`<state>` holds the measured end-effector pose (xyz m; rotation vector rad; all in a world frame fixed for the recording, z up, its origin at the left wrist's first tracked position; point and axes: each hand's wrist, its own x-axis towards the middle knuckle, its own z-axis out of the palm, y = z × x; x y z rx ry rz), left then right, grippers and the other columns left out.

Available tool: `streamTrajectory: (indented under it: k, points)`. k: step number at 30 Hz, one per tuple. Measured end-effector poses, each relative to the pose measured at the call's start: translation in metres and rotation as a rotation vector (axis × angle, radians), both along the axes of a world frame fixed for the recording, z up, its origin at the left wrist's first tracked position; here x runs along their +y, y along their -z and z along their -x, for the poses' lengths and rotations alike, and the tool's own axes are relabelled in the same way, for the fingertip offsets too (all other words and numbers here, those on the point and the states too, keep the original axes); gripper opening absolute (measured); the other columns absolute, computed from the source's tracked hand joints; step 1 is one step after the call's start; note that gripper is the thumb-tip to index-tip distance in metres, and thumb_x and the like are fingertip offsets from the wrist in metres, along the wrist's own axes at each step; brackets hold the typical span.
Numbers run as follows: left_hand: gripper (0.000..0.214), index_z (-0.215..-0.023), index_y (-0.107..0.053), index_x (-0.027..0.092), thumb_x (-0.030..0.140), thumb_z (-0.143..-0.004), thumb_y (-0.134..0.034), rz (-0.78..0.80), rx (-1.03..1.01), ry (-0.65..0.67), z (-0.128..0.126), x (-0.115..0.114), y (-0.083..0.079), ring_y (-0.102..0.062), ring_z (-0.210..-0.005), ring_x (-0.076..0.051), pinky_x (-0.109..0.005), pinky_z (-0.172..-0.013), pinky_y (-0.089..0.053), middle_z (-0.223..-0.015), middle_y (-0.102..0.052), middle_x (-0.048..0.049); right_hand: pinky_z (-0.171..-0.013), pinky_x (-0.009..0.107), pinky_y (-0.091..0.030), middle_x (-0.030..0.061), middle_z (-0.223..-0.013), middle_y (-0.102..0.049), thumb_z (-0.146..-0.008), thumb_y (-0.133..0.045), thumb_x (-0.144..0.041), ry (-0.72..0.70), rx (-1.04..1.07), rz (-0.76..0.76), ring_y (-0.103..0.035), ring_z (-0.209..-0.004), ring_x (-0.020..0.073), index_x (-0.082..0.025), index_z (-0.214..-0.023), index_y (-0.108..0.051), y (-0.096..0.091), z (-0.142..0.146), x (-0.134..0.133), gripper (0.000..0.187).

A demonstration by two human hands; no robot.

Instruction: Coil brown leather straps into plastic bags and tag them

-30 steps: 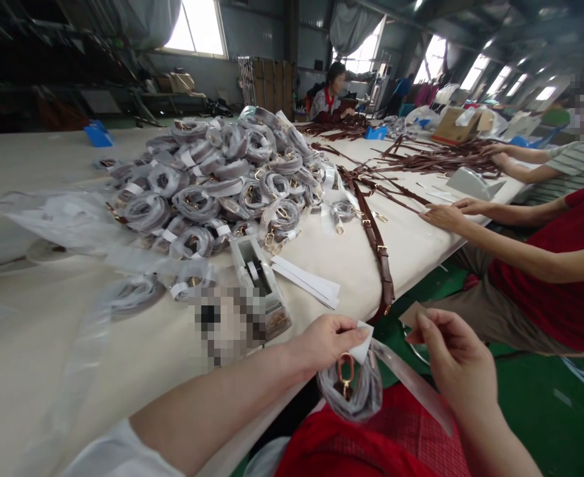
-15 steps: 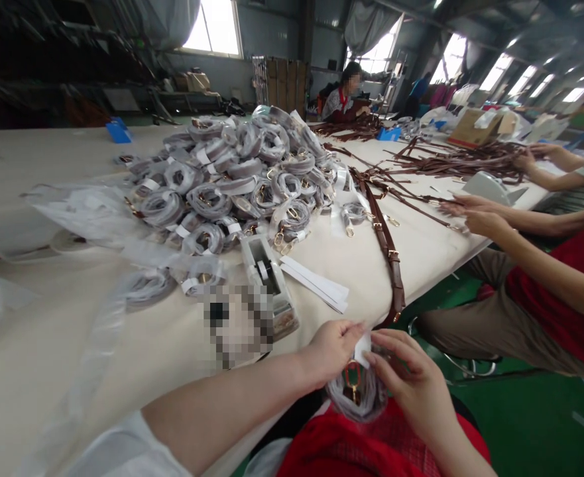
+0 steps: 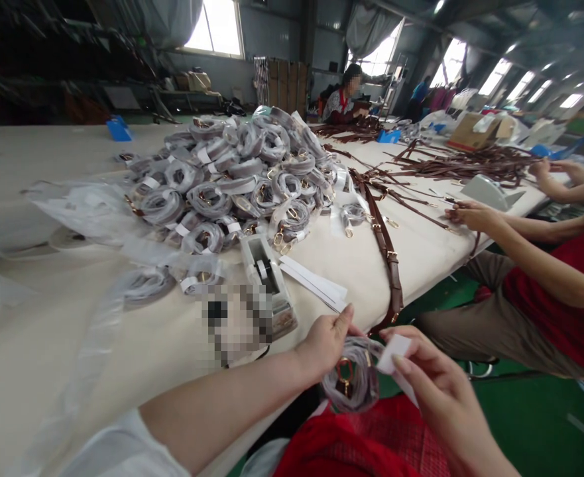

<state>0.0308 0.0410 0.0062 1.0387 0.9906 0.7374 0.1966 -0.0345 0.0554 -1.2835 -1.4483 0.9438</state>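
Note:
My left hand (image 3: 327, 341) is closed on a coiled strap wrapped in clear film (image 3: 352, 379), with a gold clasp showing in its middle, held just off the table's near edge above my red lap. My right hand (image 3: 433, 384) pinches a small white paper label (image 3: 394, 352) at the coil's right side. A tape dispenser (image 3: 270, 281) stands on the white table (image 3: 421, 252) just beyond my left hand, beside a few white paper strips (image 3: 316, 285).
A large heap of wrapped coiled straps (image 3: 236, 175) fills the table's middle. Brown leather straps (image 3: 386, 248) lie to the right and hang over the edge. Loose clear film (image 3: 83, 212) lies at the left. A person in red (image 3: 560, 291) sits at the right with hands on the table; other people work farther back.
My right hand has drawn the white label out to the right of the coil. The neighbour's hands have shifted slightly on the table.

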Motion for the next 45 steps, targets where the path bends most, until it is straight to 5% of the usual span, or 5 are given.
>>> streamTrajectory:
  k: [8, 16, 26, 36, 45]
  points:
    - [0.06, -0.073, -0.067, 0.012, 0.07, -0.079, -0.052, 0.033, 0.034, 0.037, -0.002, 0.007, 0.008, -0.053, -0.056, -0.015, -0.026, -0.053, -0.04, -0.062, -0.061, -0.0036, -0.086, 0.04, -0.057, 0.0098, -0.114, -0.07, -0.084, -0.068, -0.04, -0.092, -0.748, 0.0, -0.068, -0.1, 0.0287, -0.027, -0.109, -0.069, -0.021, -0.061, -0.004, 0.028]
    - [0.058, -0.075, -0.066, 0.013, 0.067, -0.085, -0.046, -0.19, 0.165, 0.333, 0.004, -0.009, -0.007, -0.053, -0.064, -0.014, -0.025, -0.06, -0.04, -0.068, -0.061, -0.0022, -0.087, 0.036, -0.055, 0.0104, -0.109, -0.073, -0.101, -0.036, -0.042, -0.298, -0.494, 0.208, -0.068, -0.101, 0.025, -0.021, -0.118, -0.061, 0.02, 0.012, 0.003, 0.036]
    - [0.066, -0.097, -0.059, 0.017, 0.047, -0.047, -0.091, 0.092, -0.033, 0.781, 0.016, 0.006, -0.01, -0.054, -0.065, -0.011, -0.022, -0.055, -0.041, -0.079, -0.06, 0.0026, -0.063, 0.029, -0.043, 0.0018, -0.072, -0.061, -0.099, -0.031, -0.053, -0.265, -0.703, 0.343, -0.058, -0.066, 0.0193, -0.022, -0.078, -0.053, 0.013, -0.019, -0.006, 0.044]
    - [0.068, -0.098, -0.061, 0.017, 0.036, -0.042, -0.094, 0.203, -0.069, 0.677, 0.015, 0.007, -0.005, -0.056, -0.066, -0.01, -0.022, -0.057, -0.042, -0.084, -0.061, 0.0013, -0.065, 0.03, -0.042, 0.0023, -0.076, -0.064, -0.099, -0.032, -0.055, -0.225, -0.711, 0.406, -0.059, -0.069, 0.02, -0.023, -0.083, -0.055, 0.005, -0.04, -0.022, 0.042]
    - [0.066, -0.096, -0.058, 0.015, 0.037, -0.045, -0.093, 0.157, -0.248, 0.095, 0.008, 0.004, -0.017, -0.051, -0.059, -0.004, -0.019, -0.054, -0.039, -0.095, -0.06, -0.001, -0.067, 0.029, -0.052, 0.0068, -0.083, -0.071, -0.092, -0.051, -0.05, 0.041, -0.291, 0.228, -0.064, -0.076, 0.0223, -0.02, -0.091, -0.06, 0.058, 0.029, -0.033, 0.031]
